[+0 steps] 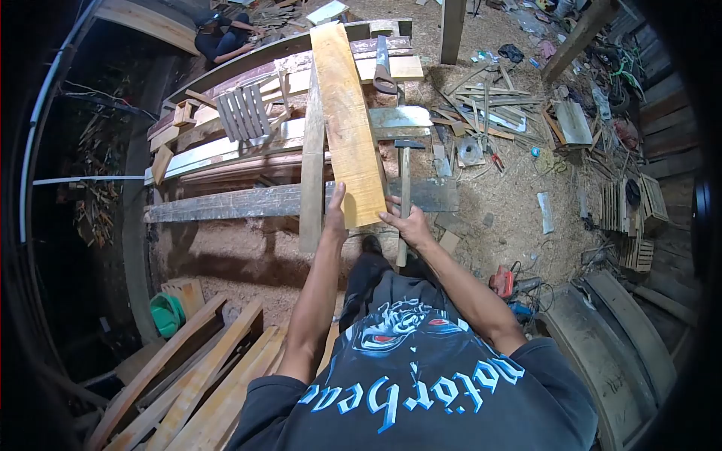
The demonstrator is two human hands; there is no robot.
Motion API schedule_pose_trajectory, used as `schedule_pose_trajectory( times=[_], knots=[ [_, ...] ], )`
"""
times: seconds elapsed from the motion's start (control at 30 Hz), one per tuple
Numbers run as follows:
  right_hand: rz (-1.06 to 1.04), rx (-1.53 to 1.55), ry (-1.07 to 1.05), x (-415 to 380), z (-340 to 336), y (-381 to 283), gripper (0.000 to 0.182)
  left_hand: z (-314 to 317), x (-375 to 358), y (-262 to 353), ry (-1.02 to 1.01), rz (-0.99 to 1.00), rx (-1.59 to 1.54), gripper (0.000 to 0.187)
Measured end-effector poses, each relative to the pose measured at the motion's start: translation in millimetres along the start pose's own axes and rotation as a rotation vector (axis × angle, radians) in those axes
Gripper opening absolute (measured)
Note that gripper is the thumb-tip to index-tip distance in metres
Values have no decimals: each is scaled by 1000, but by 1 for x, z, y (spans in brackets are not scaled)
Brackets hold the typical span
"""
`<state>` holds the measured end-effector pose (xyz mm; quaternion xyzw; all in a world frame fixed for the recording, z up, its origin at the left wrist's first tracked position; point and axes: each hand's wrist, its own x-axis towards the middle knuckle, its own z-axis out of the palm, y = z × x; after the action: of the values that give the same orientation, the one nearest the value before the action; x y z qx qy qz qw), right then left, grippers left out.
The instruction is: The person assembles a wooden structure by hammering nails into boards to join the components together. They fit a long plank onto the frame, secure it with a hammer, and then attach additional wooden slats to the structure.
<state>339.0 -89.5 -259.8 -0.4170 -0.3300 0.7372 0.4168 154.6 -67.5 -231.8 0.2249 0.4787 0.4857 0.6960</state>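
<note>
A broad yellowish plank (pixel 347 128) stretches away from me over the stacked boards. My left hand (pixel 335 212) grips the left edge of its near end, thumb on top. On the opposite edge, my right hand (pixel 407 223) holds the same end with its thumb on the face and fingers at the side. A hammer (pixel 406 173) has its head pointing away, and its wooden handle runs past my right hand, partly covered by it. Left of the plank is a narrower greyish board (pixel 312 165). A handsaw (pixel 383 68) rests to the right of the plank's far half.
A dark weathered board (pixel 233 204) crosses in front of me. A slatted wood piece (pixel 243 113) sits on the stack. Another person (pixel 222 37) crouches at far left. Scrap wood (pixel 492 98) and a red power tool (pixel 502 281) lie right; curved timbers (pixel 203 368) are near left.
</note>
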Motion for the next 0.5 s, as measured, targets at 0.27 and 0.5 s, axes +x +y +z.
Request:
schedule_pose_trajectory(
  times=[0.27,0.5],
  knots=[
    [95,-324,-16,10,-8,-7,41,-25,22,-33,113,126,-64,60],
    [-97,-322,-35,12,-10,10,30,-27,-8,-55,374,286,100,42]
  ],
)
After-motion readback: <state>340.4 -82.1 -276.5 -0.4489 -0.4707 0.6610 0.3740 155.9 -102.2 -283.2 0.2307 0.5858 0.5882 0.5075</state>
